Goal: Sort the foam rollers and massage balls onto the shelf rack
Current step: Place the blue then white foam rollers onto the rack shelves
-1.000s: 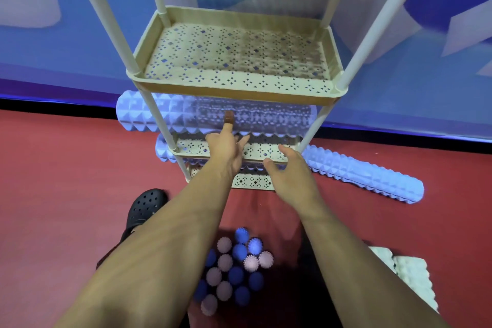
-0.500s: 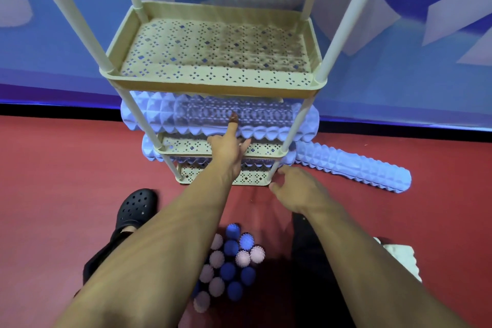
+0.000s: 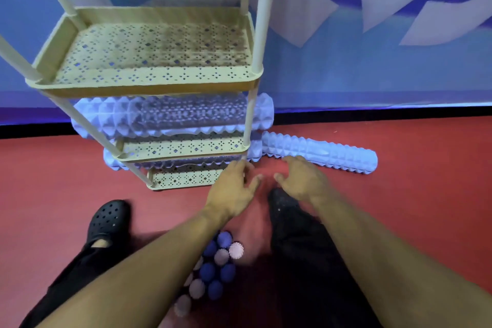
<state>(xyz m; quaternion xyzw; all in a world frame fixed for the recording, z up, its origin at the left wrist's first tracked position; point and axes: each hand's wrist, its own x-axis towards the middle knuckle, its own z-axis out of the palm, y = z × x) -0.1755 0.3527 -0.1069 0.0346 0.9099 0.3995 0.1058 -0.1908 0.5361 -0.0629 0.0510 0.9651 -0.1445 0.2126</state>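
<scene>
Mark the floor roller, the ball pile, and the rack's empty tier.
floor roller [image 3: 319, 152]: head view, middle of its ridged body.
ball pile [image 3: 215, 271]: head view, a dark blue ball mid-pile.
empty tier [image 3: 149, 87]: head view, front rim.

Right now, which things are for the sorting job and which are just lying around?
For the job:
- shelf rack
- foam roller on the middle shelf
- foam roller on the shelf below
- foam roller on the floor
- massage balls piled on the floor
- left hand and right hand, both empty

Just there:
- black clog
- red floor
- blue wall
</scene>
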